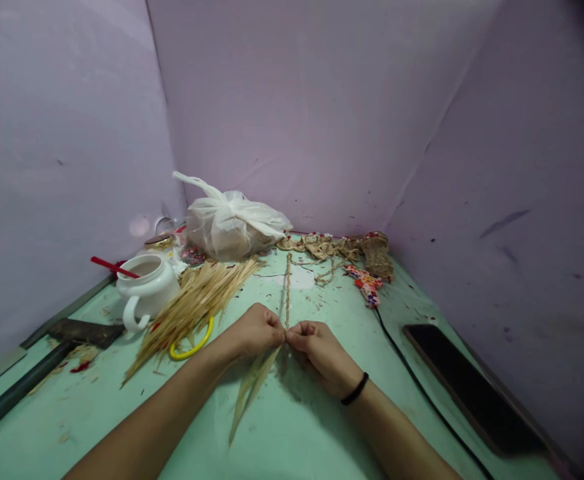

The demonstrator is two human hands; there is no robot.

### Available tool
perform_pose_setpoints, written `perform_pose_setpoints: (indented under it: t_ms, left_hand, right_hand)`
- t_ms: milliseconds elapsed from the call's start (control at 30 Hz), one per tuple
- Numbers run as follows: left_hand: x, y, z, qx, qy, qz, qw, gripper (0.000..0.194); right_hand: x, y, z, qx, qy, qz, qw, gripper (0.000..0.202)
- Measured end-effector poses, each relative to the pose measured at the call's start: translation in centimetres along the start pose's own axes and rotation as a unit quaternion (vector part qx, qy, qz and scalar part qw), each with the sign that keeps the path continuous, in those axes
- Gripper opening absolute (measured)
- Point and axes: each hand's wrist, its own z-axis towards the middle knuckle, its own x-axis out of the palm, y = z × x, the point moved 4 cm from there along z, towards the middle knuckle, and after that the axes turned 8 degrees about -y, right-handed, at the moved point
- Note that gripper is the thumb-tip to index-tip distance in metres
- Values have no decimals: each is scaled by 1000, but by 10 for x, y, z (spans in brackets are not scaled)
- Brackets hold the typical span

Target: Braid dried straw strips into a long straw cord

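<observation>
A thin twisted straw cord [288,287] runs away from me over the green tabletop. My left hand [262,330] pinches its near end, fingertips closed. Right against it, my right hand [315,345] is also closed in a pinch on the cord, with a black band round the wrist. Loose flat straw ends [252,393] hang from the pinch toward me. Left of my hands lies a bundle of dry straw strips [197,297], partly over a yellow ring-shaped handle [195,351]. The exact fingertip contact is small and partly hidden.
At left stand a white pot [147,287] with a red stick and a dark-headed tool [85,331]. A tied plastic bag [235,227] and braided straw pieces [327,247] lie at the back. A patterned corded device [367,285] and a black phone-like slab [472,387] are right.
</observation>
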Motion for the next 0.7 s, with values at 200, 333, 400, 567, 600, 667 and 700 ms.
perform_pose_setpoints:
  t_ms: [200, 333, 400, 567, 600, 667, 700]
  left_hand:
    - [-8, -7, -3, 37, -33, 160, 986, 16]
    - [-8, -24, -23, 33, -93, 283, 954, 18]
    - [-1, -34, -38, 36, -119, 330, 936, 22]
    - [27, -38, -56, 38, -108, 346, 931, 22]
    - [29, -36, -55, 41, -105, 345, 932, 22]
    - [25, -35, -50, 47, -100, 333, 937, 19]
    - [18, -34, -47, 46, -100, 322, 940, 15]
  right_hand:
    - [-2, -5, 7, -8, -3, -14, 1000, 11]
    - [-1, -5, 5, 24, 5, 30, 999, 10]
    - [0, -5, 4, 36, 9, 57, 998, 8]
    - [-1, -5, 2, 42, -2, 75, 996, 10]
    - [-1, -5, 2, 40, -2, 75, 996, 11]
    - [-1, -4, 1, 38, 8, 76, 996, 13]
    - [-1, -3, 1, 36, 16, 77, 996, 14]
